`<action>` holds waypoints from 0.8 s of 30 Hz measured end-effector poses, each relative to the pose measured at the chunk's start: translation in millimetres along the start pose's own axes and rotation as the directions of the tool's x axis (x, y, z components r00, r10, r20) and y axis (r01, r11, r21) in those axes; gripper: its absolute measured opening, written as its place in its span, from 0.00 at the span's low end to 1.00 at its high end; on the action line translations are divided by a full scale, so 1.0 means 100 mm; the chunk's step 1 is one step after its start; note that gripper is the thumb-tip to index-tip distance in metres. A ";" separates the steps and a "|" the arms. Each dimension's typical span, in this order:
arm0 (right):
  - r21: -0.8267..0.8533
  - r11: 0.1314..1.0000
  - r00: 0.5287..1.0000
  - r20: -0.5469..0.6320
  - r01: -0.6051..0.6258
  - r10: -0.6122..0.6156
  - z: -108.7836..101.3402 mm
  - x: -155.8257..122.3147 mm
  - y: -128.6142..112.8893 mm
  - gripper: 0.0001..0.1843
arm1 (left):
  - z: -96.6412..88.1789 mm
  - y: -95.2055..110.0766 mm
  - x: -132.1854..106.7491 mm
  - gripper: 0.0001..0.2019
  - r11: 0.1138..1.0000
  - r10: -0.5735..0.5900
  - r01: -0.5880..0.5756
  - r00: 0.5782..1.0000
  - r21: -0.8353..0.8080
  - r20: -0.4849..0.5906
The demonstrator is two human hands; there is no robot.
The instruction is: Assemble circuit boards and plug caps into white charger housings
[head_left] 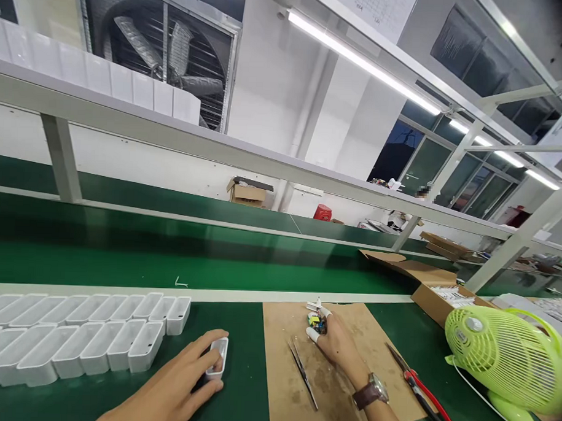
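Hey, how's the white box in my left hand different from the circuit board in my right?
The box is plain white and hollow; the board is crowded with multicoloured parts. The box is over the green table, the board over the brown sheet. Bare fingers hold the box; white-capped fingers hold the board. Both are held one-handed.

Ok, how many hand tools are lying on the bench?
2: the tweezers, on the brown sheet between the left hand and right hand, and the pliers, along the sheet's right edge. Any under the hands would be hidden.
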State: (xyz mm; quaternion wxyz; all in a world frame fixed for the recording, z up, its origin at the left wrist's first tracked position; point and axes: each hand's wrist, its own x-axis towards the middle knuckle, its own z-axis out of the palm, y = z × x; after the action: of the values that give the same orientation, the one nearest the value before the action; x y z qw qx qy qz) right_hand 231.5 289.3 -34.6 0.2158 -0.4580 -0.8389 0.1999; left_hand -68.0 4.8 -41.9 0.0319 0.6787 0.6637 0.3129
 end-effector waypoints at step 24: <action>-0.289 0.941 0.946 0.313 0.175 -0.080 -0.07 -0.66 -0.78 0.28 | 0.04 -0.08 -0.28 0.33 0.983 -0.142 0.139 0.990 -0.120 -0.015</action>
State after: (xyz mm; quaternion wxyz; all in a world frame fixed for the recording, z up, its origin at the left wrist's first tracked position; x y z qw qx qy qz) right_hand 214.3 194.7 1.5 0.0249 -0.3952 -0.9109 0.1164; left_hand -71.0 -18.0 -59.7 0.0862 0.6235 0.6904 0.3567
